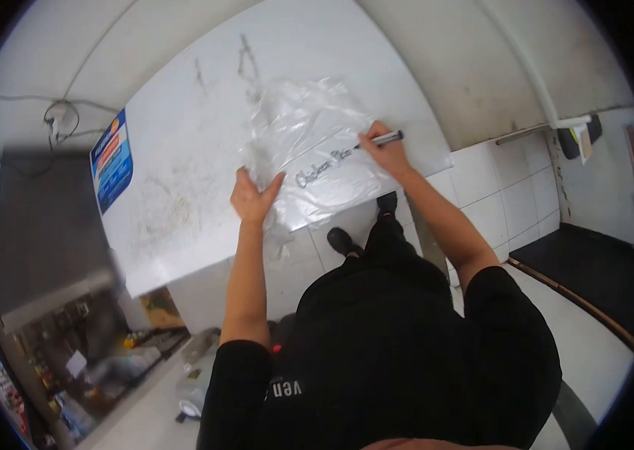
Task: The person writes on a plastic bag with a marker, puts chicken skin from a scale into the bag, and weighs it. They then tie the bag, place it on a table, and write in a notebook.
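A clear plastic bag (pixel 309 120) lies wrinkled and flat on the white surface (pixel 174 150). Dark handwriting (pixel 323 169) runs across its lower part; the first word looks like "Chicken", and the rest is hard to read. My right hand (pixel 386 151) is closed around a black and grey marker (pixel 387 138), its tip on the bag at the end of the writing. At the bag's left edge, my left hand (pixel 255 196) rests with thumb and fingers apart, pressing on the plastic.
A blue label (pixel 112 161) is on the white surface's left end. Left of it stands a dark grey cabinet (pixel 43 225). Cables and a plug (pixel 58 116) hang on the wall. Below the front edge are my shoes (pixel 343 241) on the tiled floor.
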Available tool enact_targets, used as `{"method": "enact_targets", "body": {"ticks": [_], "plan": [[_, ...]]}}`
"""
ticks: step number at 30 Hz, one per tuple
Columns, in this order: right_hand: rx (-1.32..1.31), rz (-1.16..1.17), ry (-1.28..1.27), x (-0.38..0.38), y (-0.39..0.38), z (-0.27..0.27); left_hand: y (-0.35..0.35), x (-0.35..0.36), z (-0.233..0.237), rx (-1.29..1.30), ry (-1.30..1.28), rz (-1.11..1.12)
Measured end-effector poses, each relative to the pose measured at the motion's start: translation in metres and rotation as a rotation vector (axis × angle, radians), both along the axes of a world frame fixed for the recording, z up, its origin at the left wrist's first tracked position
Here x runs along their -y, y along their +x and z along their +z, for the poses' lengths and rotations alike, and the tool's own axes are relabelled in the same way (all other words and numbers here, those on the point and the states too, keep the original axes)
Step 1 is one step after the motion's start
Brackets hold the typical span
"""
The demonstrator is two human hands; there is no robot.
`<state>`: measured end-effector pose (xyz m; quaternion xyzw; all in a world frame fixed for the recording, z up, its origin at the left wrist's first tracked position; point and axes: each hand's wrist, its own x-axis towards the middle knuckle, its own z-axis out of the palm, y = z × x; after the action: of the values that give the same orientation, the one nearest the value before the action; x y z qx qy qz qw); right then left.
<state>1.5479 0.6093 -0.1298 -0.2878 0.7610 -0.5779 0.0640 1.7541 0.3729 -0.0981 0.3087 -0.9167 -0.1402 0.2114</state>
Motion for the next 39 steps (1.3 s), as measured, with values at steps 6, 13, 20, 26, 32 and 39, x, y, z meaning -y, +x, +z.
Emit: {"method": "enact_targets", "body": {"ticks": [6, 13, 20, 26, 32, 39], "plan": [[0.101, 0.013, 0.014, -0.004, 0.005, 0.016, 0.000, -0.002, -0.001, 0.007, 0.007, 0.011], [0.084, -0.030, -0.028, -0.005, -0.007, 0.015, -0.001, 0.000, -0.003, 0.017, -0.016, 0.007], [0.096, -0.022, 0.059, -0.010, -0.008, 0.022, -0.002, -0.003, -0.001, 0.045, -0.001, 0.031], [0.124, 0.032, 0.060, -0.007, -0.005, 0.035, -0.001, -0.001, -0.003, 0.049, 0.002, 0.028], [0.070, 0.069, 0.104, -0.017, -0.007, 0.022, -0.001, -0.001, -0.003, 0.041, 0.019, 0.032], [0.119, 0.063, 0.066, -0.012, -0.006, 0.031, -0.001, 0.000, -0.005, 0.034, 0.008, 0.029]]}}
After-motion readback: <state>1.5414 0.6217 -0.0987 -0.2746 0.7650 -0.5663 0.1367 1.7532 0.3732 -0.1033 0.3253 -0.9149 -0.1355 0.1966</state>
